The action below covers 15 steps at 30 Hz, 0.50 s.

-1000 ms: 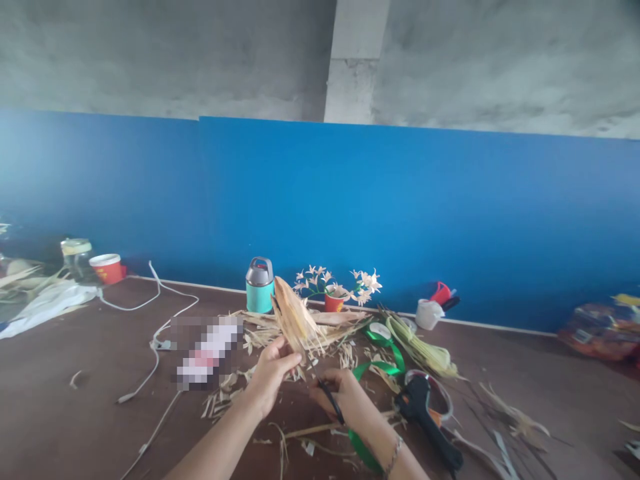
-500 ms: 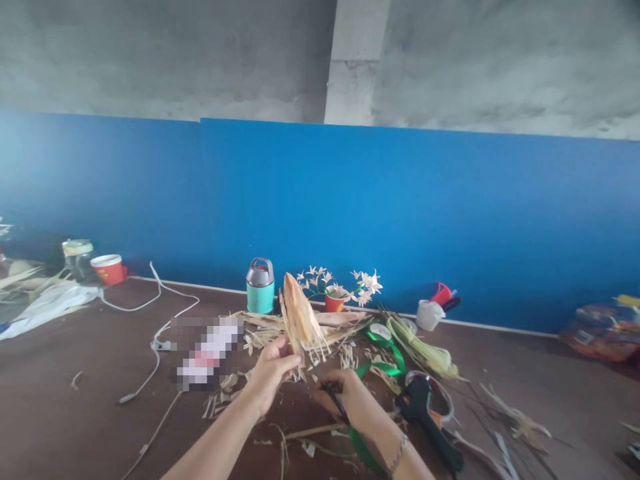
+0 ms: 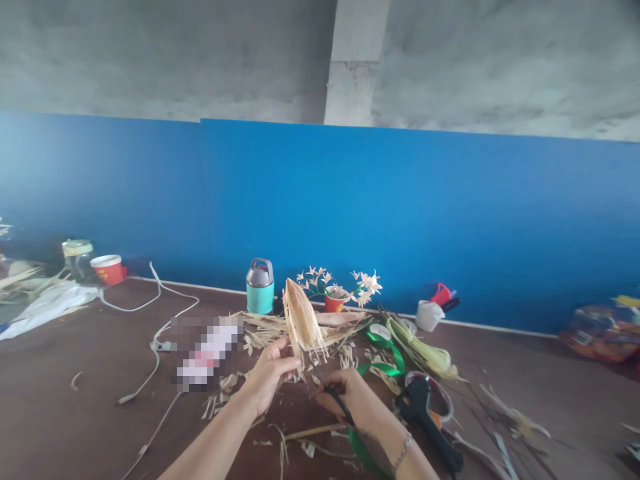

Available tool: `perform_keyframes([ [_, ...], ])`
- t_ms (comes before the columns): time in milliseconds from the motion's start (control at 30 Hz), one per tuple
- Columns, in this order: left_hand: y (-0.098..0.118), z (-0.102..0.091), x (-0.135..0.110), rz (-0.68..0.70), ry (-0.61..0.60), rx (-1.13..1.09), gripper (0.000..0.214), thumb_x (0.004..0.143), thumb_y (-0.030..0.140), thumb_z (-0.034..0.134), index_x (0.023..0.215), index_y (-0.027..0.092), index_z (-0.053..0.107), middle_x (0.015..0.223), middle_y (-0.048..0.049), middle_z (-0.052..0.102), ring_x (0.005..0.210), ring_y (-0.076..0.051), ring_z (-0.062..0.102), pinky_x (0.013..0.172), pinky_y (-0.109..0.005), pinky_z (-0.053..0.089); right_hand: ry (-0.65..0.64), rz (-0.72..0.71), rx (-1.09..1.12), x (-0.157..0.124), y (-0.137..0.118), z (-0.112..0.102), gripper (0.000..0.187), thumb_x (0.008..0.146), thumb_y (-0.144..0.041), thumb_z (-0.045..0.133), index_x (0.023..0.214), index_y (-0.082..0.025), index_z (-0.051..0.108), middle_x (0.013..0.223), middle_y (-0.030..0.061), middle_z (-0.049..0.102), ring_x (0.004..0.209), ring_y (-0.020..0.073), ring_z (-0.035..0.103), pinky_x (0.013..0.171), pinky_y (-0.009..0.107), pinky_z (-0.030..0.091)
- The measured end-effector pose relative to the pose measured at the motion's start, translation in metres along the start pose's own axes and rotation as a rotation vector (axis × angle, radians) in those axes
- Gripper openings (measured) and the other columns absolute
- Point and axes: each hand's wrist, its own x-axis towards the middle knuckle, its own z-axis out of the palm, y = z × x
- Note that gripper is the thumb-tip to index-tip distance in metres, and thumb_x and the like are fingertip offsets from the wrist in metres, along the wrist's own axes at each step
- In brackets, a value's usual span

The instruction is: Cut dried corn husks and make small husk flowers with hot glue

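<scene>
My left hand [image 3: 271, 375] pinches a dried corn husk [image 3: 303, 319] by its lower left edge, between thumb and fingers. The pale, layered husk stands upright over the table, pointed end up and its lower edge ragged. To its lower right, my right hand [image 3: 356, 399] is closed round black-handled scissors [image 3: 341, 404], whose blades are mostly hidden or blurred. A small gap separates the scissors from the husk. Cut husk scraps [image 3: 227, 387] lie on the table around both hands.
Behind the husk stand a turquoise flask [image 3: 261, 293] and a red pot [image 3: 334, 303] of pale flowers. At right lie green ribbon [image 3: 395, 365], a bundle of green husk [image 3: 423, 347] and a black glue gun [image 3: 429, 423]. A white cable [image 3: 159, 360] runs along the left.
The husk has turned a little in my left hand and sits slightly lower. My right hand has drawn the scissors down, away from the husk's lower edge.
</scene>
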Motion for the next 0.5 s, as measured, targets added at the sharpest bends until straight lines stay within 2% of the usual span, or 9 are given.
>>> perform_keyframes([
  [333,0.0003,-0.0025,0.0004,-0.015,-0.003,-0.003,0.027,0.065,0.022,0.067,0.092,0.017,0.069,0.061,0.0014,0.061,0.052,-0.009,0.05,0.05,-0.02,0.036,0.014,0.014,-0.023,0.0013,0.0026,-0.0004,0.012,0.065,-0.026,0.064,0.065,-0.014,0.064,0.038,-0.007,0.043,0.032,0.005,0.036,0.032,0.015,0.027],
  [500,0.002,-0.002,-0.0003,0.058,0.085,0.023,0.026,0.063,0.021,0.069,0.089,0.017,0.07,0.068,-0.0014,0.066,0.06,-0.014,0.056,0.054,-0.022,0.04,-0.06,0.026,0.045,0.0008,0.0067,-0.0019,0.019,0.066,-0.029,0.064,0.076,-0.013,0.065,0.04,-0.0055,0.05,0.033,0.006,0.041,0.034,0.016,0.033],
])
